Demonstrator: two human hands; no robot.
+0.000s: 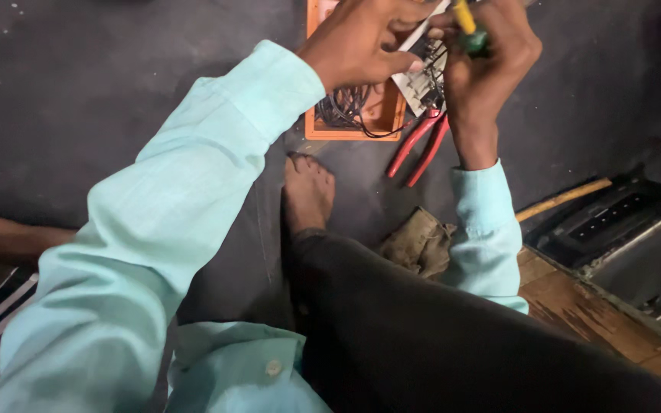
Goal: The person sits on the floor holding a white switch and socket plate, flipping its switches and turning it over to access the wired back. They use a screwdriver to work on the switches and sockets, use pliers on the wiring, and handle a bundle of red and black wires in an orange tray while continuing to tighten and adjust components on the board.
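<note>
Above orange box (361,115), screwdriver (467,27) upright, right-held

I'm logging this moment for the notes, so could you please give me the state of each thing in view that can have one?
Left hand: gripping the white circuit board.
Right hand: closed around a yellow-and-green screwdriver, held at the board.
Orange box: open, black wires inside.
Red-handled pliers: lying on the floor, handles apart.
Cloth: crumpled on the floor.
Wooden handle: lying untouched.
</note>
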